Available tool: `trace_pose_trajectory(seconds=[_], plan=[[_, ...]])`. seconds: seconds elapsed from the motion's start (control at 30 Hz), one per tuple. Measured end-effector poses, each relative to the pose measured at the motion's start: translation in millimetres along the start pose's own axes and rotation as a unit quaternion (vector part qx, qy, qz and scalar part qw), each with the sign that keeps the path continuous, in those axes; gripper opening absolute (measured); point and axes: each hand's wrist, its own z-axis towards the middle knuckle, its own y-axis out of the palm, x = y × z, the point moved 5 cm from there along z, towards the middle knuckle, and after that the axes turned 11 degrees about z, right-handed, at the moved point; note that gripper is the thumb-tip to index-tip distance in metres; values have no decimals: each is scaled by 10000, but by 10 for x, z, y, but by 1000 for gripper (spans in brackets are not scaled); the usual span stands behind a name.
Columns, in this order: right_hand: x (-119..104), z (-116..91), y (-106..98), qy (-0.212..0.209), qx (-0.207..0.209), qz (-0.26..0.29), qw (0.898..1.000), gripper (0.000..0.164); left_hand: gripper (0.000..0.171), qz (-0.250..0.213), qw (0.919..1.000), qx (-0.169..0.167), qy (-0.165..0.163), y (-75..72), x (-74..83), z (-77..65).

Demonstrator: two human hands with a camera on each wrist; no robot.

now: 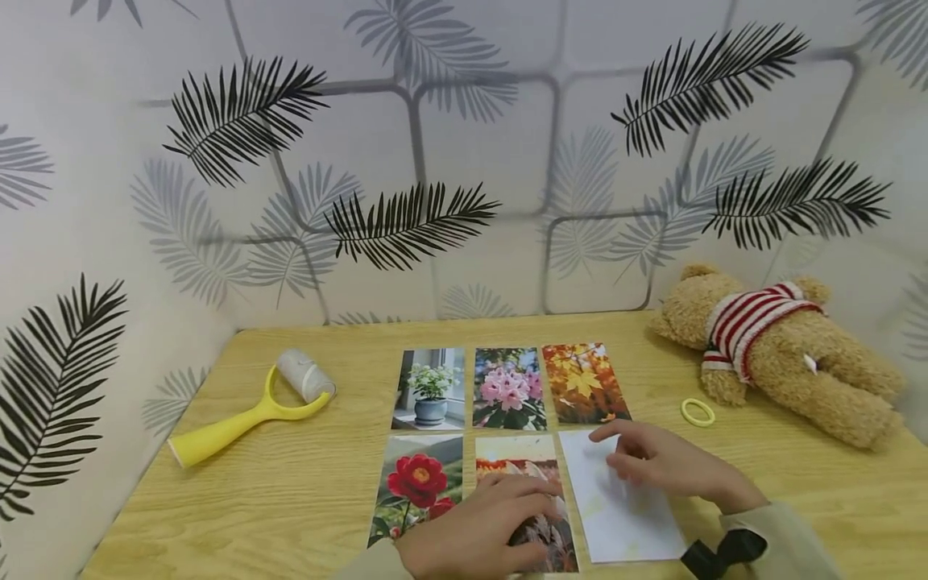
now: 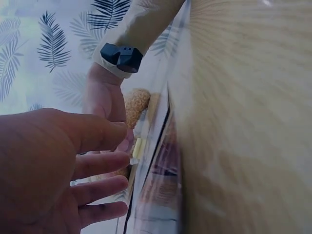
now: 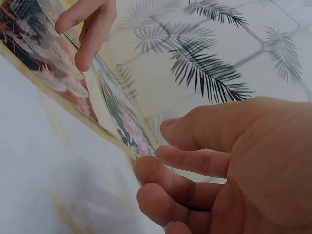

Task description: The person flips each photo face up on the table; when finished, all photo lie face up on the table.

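Six picture-sized cards lie in two rows on the wooden table. My left hand (image 1: 482,528) is spread over the card of feathery grass (image 1: 557,549) in the front row, its fingers fairly straight and holding nothing. Left of it lies a red flower card (image 1: 418,479). Above the white-faced card (image 1: 631,528) at front right is my right hand (image 1: 670,463), fingers loosely bent, with nothing between thumb and fingers in the right wrist view. Behind are a potted plant card (image 1: 429,387), a pink blossom card (image 1: 510,388) and an autumn leaf card (image 1: 586,383).
A lint roller with a yellow forked handle (image 1: 225,431) lies at left on the table (image 1: 290,499). At right are a teddy bear (image 1: 790,358) in a striped top and a small yellow ring (image 1: 698,424). A leaf-patterned wall covering (image 1: 493,266) rises behind the table.
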Motion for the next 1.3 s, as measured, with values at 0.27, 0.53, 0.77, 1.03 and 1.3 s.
trace_pose_trajectory(seconds=[0.27,0.53,0.77,1.03,1.3], plan=[[65,-60,-166,-10,440,-355,9984,33,30,635,9968,18,482,-26,94,196],[126,-83,-195,339,769,-638,9944,35,36,918,9929,-665,366,101,151,354],[142,-125,-270,754,995,-886,9882,40,33,1001,9895,-914,493,202,176,416],[99,-158,-308,1376,1261,-715,9798,51,32,834,9912,-867,558,214,212,422],[95,-202,-355,1184,1640,57,9793,46,32,828,9915,-865,503,247,205,421]])
